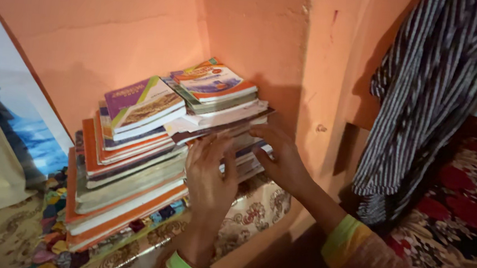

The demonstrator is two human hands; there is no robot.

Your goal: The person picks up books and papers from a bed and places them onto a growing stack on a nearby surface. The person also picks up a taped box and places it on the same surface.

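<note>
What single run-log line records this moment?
left hand: flat on right book stack | right hand: fingers at stack's side | left stack: untouched | grip: none closed

Pretty dim overall, everything is washed in a warm orange cast off the wall (117,25). Light seems to be thrown in from the front left, so soft shadows are cast behind the book stacks (154,145) into the alcove's back corner. No real glare is seen. The hands are slightly smeared, and the bottom edge and right side are left soft and murky.
</note>
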